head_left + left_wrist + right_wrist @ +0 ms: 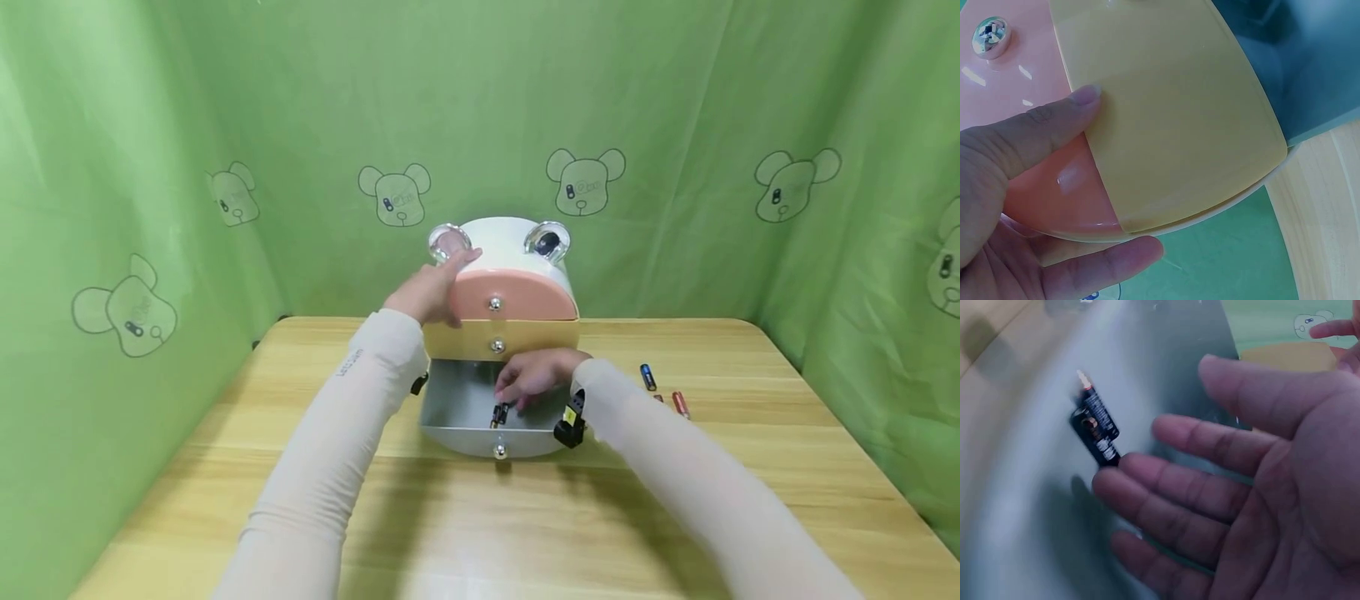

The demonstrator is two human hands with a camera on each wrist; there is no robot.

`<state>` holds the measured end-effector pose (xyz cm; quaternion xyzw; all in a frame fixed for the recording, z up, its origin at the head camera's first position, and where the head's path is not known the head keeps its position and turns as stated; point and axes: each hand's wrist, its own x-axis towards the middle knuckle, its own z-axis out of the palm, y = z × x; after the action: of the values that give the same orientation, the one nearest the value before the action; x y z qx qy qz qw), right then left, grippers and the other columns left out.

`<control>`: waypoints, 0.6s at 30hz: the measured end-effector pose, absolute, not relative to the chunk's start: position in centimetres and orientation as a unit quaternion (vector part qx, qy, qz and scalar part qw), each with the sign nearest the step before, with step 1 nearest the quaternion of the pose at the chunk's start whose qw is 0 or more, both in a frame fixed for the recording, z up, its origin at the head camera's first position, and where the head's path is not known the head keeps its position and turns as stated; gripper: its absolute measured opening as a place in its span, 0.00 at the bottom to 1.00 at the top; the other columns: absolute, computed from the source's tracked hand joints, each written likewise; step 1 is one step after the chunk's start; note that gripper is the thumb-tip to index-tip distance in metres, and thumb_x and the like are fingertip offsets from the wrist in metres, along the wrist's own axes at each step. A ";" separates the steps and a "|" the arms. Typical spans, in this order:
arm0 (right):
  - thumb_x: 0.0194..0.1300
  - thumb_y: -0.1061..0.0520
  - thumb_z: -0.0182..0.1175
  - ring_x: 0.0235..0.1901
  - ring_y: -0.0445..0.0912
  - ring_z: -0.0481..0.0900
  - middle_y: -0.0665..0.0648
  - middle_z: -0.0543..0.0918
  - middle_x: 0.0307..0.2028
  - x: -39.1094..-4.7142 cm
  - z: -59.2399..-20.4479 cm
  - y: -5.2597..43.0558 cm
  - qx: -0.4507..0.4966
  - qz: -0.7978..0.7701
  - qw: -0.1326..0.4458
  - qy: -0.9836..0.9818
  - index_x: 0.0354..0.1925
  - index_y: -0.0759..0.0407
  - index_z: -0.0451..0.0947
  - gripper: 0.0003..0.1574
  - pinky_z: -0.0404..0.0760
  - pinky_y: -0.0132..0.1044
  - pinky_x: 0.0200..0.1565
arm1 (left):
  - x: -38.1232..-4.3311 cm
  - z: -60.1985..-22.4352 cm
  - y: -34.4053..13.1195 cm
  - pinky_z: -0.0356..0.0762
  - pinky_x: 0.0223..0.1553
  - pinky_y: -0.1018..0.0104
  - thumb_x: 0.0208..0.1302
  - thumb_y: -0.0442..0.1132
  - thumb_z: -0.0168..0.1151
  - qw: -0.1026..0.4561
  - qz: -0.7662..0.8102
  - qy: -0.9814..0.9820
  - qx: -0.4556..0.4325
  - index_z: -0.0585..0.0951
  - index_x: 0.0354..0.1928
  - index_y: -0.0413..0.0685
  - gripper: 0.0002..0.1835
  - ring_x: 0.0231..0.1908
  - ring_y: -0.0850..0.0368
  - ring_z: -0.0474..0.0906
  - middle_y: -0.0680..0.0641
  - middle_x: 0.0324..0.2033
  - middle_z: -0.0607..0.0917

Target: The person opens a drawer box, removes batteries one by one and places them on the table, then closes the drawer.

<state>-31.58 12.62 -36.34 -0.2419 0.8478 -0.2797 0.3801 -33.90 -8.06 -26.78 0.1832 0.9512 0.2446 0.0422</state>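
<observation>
A rounded, animal-shaped drawer cabinet (504, 242) has a pink drawer on top, a yellow one in the middle and a pulled-out grey drawer (457, 400) at the bottom. My left hand (427, 292) rests against the cabinet's left side. Its straight thumb (1054, 128) touches the front where pink meets yellow, and a finger extends along the side. Inside the grey drawer, my right hand (536, 375) has its fingers spread. Two black batteries (1096, 428) lie side by side on the drawer floor, right at its fingertips.
On the wooden table (465, 525), right of the cabinet, lie a blue battery (648, 377), a red battery (680, 405) and a small reddish thing partly hidden by the right sleeve. A green curtain (487, 100) with bear-head drawings encloses the back and sides.
</observation>
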 end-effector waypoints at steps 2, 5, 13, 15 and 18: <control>0.71 0.52 0.55 0.45 0.52 0.81 0.59 0.81 0.48 -31.9 -36.3 12.6 -0.249 -0.263 0.390 0.847 0.58 0.64 0.74 0.23 0.78 0.40 0.50 | -33.9 -26.8 -8.1 0.73 0.54 0.45 0.39 0.25 0.76 0.042 0.245 0.951 0.183 0.48 0.74 0.79 0.67 0.42 0.46 0.78 0.39 0.47 0.81; 0.71 0.51 0.55 0.45 0.51 0.81 0.59 0.82 0.45 -32.3 -36.1 12.4 -0.249 -0.252 0.404 0.843 0.56 0.62 0.75 0.21 0.78 0.41 0.49 | -34.0 -26.8 -8.2 0.73 0.54 0.45 0.39 0.24 0.76 0.040 0.246 0.951 0.182 0.48 0.74 0.79 0.67 0.43 0.46 0.78 0.38 0.48 0.80; 0.70 0.50 0.56 0.47 0.52 0.80 0.58 0.80 0.48 -33.0 -35.6 12.3 -0.234 -0.218 0.448 0.835 0.54 0.58 0.76 0.19 0.77 0.45 0.50 | -33.9 -26.7 -8.1 0.75 0.52 0.47 0.40 0.24 0.76 0.043 0.249 0.950 0.184 0.49 0.74 0.79 0.67 0.41 0.46 0.79 0.38 0.47 0.80; 0.70 0.50 0.56 0.47 0.52 0.79 0.58 0.79 0.49 -33.2 -35.6 12.4 -0.228 -0.218 0.459 0.831 0.55 0.58 0.75 0.20 0.78 0.44 0.49 | -33.8 -26.7 -8.1 0.74 0.53 0.46 0.40 0.24 0.76 0.040 0.244 0.951 0.185 0.49 0.74 0.79 0.66 0.41 0.46 0.78 0.39 0.45 0.81; 0.70 0.49 0.57 0.48 0.51 0.78 0.57 0.78 0.50 -33.3 -35.8 12.4 -0.220 -0.216 0.476 0.824 0.57 0.57 0.74 0.22 0.78 0.44 0.50 | -33.7 -26.7 -8.1 0.73 0.53 0.46 0.42 0.24 0.75 0.045 0.245 0.951 0.183 0.48 0.74 0.80 0.66 0.42 0.46 0.79 0.40 0.44 0.82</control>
<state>-33.32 12.40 -35.80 -0.2202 0.8236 -0.2159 0.4759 -33.72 -8.08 -26.74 0.1832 0.9509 0.2453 0.0452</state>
